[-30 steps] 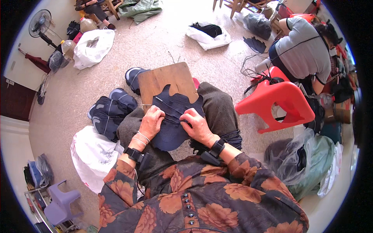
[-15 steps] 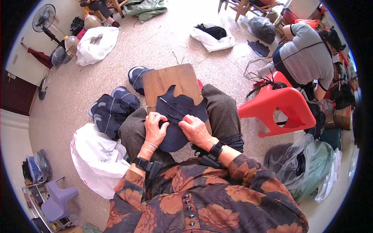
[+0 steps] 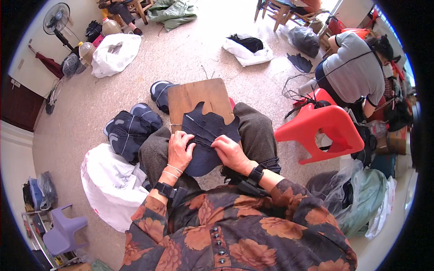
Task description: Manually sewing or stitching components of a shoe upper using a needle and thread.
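Observation:
A dark navy shoe upper (image 3: 202, 158) lies flat over a wooden board (image 3: 197, 95) on my lap, its pointed tabs toward the far side. Dark lace (image 3: 204, 134) runs across its middle, and a pale tip shows near the top left. At the left edge of the upper, my left hand (image 3: 181, 149) is closed, thumb and fingertips pinching at the lace. My right hand (image 3: 232, 153) pinches the lace from the right side, a short gap from the left. The exact strands between the fingertips are partly hidden.
Bundled dark shoe uppers (image 3: 129, 131) and a white sack (image 3: 110, 185) lie left of my knees. A red stool (image 3: 332, 128) stands at right, with a person (image 3: 355, 63) bending beyond it. Clear and green bags (image 3: 366, 198) sit at lower right.
My right hand has shifted slightly right and down, widening the gap between the hands. The left hand stays nearly in place. The whole view has tilted a little.

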`<state>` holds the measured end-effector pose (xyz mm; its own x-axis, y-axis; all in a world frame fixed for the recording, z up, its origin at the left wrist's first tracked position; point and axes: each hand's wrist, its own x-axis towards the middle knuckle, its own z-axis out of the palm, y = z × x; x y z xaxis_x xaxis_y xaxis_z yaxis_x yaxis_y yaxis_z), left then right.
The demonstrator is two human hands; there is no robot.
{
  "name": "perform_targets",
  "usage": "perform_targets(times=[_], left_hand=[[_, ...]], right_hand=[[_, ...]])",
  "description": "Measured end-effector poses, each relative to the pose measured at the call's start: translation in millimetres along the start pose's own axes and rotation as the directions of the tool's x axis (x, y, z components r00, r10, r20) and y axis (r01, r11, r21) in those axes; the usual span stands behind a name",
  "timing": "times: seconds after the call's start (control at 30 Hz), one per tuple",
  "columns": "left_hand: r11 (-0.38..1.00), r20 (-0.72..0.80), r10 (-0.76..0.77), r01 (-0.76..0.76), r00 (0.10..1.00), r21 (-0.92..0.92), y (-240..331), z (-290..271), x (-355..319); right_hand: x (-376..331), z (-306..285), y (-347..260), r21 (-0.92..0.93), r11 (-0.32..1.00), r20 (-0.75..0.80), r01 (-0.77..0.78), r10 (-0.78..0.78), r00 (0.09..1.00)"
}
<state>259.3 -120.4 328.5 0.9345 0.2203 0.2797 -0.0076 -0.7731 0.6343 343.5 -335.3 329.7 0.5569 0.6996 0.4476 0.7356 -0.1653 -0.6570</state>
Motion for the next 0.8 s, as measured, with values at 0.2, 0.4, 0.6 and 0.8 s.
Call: perform_targets(times=[0.2, 0.4, 0.6, 0.8], left_hand=[[0.999, -0.075, 0.024, -0.020, 0.997, 0.047, 10.6, 6.1, -10.1], [0.986, 0.023, 0.076, -0.078, 0.997, 0.149, 19.9, 18.9, -37.5], [0.965, 0.123, 0.041, -0.072, 0.992, 0.254, 17.7, 21.3, -42.0], [0.986, -0.017, -0.004, 0.006, 1.000, 0.167, 18.2, 24.3, -42.9]], right_hand=[[7.0, -11.3, 12.0, 0.077, 0.961, -0.142, -0.266, 0.275, 0.951], [3.8, -10.2, 4.7, 0.030, 0.969, -0.041, -0.246, 0.247, 0.968], [7.6, -9.6, -3.6, -0.021, 0.979, -0.017, -0.205, 0.204, 0.979], [10.8, -2.8, -9.4, -0.032, 0.989, 0.033, -0.145, 0.146, 0.989]])
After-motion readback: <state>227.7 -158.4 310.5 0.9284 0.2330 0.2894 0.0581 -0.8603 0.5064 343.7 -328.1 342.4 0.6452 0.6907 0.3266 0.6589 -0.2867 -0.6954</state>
